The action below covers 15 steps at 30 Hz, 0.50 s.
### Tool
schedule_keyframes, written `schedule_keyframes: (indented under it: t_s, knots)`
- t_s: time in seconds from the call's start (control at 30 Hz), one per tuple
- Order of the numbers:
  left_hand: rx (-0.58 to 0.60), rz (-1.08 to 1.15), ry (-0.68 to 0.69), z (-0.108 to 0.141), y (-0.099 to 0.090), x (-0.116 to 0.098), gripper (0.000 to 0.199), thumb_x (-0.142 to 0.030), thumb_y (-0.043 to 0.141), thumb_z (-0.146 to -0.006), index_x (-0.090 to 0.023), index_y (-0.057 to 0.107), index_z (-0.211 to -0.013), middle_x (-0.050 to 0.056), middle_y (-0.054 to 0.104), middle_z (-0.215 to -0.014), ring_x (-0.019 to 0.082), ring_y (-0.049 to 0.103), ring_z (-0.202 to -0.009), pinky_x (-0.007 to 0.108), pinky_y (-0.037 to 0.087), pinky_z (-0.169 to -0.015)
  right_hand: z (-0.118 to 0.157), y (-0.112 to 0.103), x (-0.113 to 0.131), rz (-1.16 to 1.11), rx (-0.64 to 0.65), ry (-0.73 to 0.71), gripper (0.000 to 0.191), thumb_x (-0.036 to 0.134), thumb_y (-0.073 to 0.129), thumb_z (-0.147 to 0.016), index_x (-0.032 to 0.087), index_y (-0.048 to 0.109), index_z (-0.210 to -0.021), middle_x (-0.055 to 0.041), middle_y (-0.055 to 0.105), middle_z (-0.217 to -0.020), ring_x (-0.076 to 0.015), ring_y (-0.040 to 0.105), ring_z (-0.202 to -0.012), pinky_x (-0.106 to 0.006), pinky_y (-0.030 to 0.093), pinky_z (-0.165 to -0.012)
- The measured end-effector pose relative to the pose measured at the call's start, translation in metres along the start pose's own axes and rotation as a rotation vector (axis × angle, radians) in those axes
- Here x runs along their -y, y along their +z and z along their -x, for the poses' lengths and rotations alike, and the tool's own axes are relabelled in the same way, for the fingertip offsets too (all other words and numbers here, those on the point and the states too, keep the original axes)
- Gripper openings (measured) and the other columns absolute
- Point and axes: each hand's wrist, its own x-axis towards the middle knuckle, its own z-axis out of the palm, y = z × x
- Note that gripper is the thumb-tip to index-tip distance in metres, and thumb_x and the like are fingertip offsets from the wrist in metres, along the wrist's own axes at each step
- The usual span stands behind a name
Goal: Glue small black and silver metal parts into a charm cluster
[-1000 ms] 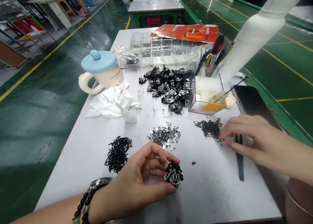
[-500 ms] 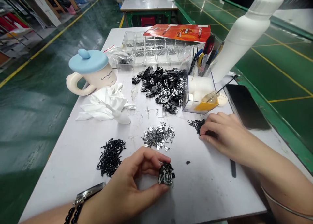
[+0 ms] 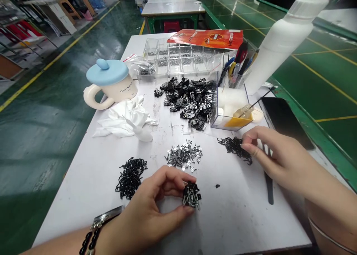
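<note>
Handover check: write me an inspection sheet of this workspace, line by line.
surface: white work table, scuffed, with dark specks.
job's things: tangled clump of clips; two piles of black wire clips; silver clips; heap of black clips.
clutter: blue-lidded mug, white gloves, smartphone, white bottle.
grips: left hand pinches the clump; right hand is at the nearer black pile.
cables: nothing seen.
surroundings: green floor with yellow lines, another table beyond.

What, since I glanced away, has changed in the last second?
The right hand has lifted off the black wire clip pile, fingertips pinched at its edge. The left hand still holds the tangled black-and-silver clip cluster; the silver clip pile stayed put.
</note>
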Motion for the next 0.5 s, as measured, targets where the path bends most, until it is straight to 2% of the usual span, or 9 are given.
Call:
schedule_keyframes:
  t_s: [0.07,0.17,0.27,0.37,0.5]
  knots:
    - [-0.012,0.007,0.005,0.000,0.000,-0.001,0.024,-0.011,0.062,-0.080,-0.021,0.043,-0.088,0.000,0.059,-0.110,0.007,0.057,-0.101,0.012,0.047,-0.085,0.002,0.002,0.003,-0.079,0.019,0.064,0.009,0.028,0.046,-0.088,0.021,0.051,-0.086,0.0001,0.055,-0.076,-0.0118,0.049,-0.062,-0.024,0.037,-0.052]
    - [-0.032,0.031,0.001,0.000,0.000,-0.002,0.024,-0.010,0.063,-0.079,-0.021,0.043,-0.087,0.001,0.059,-0.110,0.008,0.057,-0.102,0.013,0.047,-0.086,0.003,0.004,0.008,-0.236,0.053,0.107,0.013,0.031,0.050,-0.088,0.025,0.057,-0.098,-0.0003,0.060,-0.088,-0.0134,0.056,-0.077,-0.022,0.043,-0.058]
    - [-0.049,0.061,-0.003,0.000,0.000,-0.003,0.024,-0.010,0.064,-0.078,-0.021,0.044,-0.087,0.002,0.059,-0.110,0.009,0.057,-0.103,0.013,0.047,-0.087,0.002,0.005,0.012,-0.410,0.051,0.143,0.011,0.033,0.057,-0.084,0.026,0.063,-0.091,-0.0008,0.063,-0.091,-0.0150,0.058,-0.084,-0.023,0.048,-0.067]
    - [-0.059,0.068,0.002,0.001,0.001,-0.003,0.025,-0.009,0.064,-0.078,-0.020,0.044,-0.086,0.002,0.059,-0.110,0.009,0.057,-0.104,0.013,0.047,-0.087,0.001,0.005,0.017,-0.587,0.005,0.208,0.011,0.032,0.069,-0.075,0.025,0.066,-0.083,0.0002,0.065,-0.084,-0.0125,0.060,-0.077,-0.018,0.050,-0.064]
    - [-0.069,0.075,0.008,0.003,0.001,-0.003,0.025,-0.010,0.065,-0.077,-0.019,0.044,-0.086,0.003,0.059,-0.111,0.009,0.057,-0.103,0.014,0.047,-0.087,0.002,0.008,0.022,-0.791,0.004,0.210,0.015,0.020,0.076,-0.066,0.028,0.067,-0.075,0.0045,0.065,-0.074,-0.0073,0.060,-0.070,-0.010,0.050,-0.062]
